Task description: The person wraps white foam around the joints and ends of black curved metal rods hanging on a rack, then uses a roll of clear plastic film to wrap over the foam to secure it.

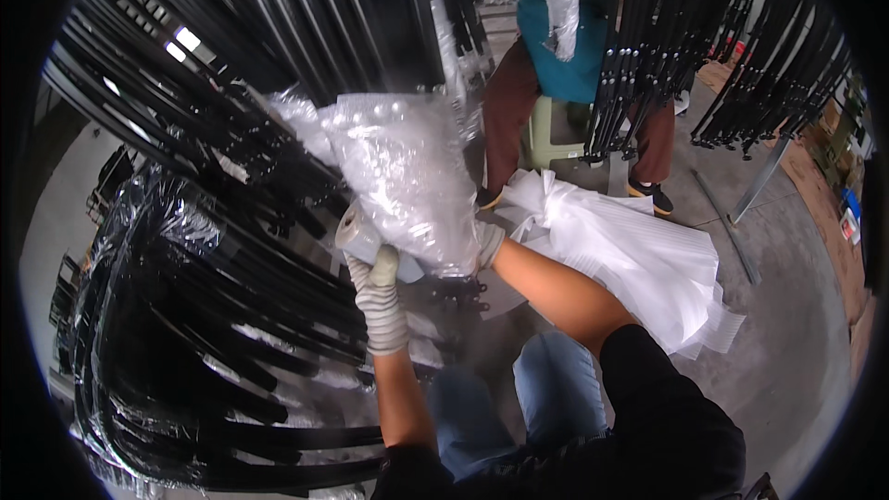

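In front of me is a bundle wrapped in clear plastic and bubble wrap (403, 171), around the ends of black metal tubes. My left hand (375, 287), in a striped grey-white glove, grips a roll of clear stretch film (358, 233) at the bundle's lower left. From the roll, film seems to run toward the wrapped part. On the bundle's right side rests my right hand (489, 245), also gloved. Its fingers are hidden behind the plastic, so their pose does not show.
Black tubes (306, 18) hang at upper left; a film-wrapped stack of black frames (167, 315) lies at left. White foam sheets (630, 250) are heaped on the floor at right. Beyond, a person (565, 46) sits on a green stool (556, 134) beside hanging black parts (639, 46).
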A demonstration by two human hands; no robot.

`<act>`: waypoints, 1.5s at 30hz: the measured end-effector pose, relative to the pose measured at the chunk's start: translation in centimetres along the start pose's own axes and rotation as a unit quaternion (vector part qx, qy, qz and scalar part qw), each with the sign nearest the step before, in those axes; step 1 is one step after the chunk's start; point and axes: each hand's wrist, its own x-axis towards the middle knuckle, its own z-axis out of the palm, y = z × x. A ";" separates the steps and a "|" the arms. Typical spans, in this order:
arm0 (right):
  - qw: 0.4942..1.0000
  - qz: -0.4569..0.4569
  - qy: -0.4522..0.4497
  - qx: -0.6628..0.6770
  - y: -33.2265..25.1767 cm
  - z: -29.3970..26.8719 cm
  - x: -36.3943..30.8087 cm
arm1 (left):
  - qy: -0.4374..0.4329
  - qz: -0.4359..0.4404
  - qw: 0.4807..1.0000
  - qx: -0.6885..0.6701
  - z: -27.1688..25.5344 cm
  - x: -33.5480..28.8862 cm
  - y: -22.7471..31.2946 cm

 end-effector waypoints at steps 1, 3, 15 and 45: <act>0.999 -0.003 -0.002 0.046 -0.1 -0.3 -0.6 | 0.028 0.002 0.999 0.030 0.3 -0.6 0.6; 0.981 -0.019 0.011 0.191 -0.6 -0.8 -2.6 | 0.076 -0.006 0.991 0.106 -0.6 -2.0 1.9; 0.953 -0.174 0.082 0.235 -3.8 -0.1 -5.8 | -0.338 0.168 0.835 0.399 0.3 -11.9 8.3; 0.774 0.008 0.058 0.630 -4.9 -10.7 -24.8 | -0.513 -0.170 0.838 -0.077 12.2 -0.5 -0.3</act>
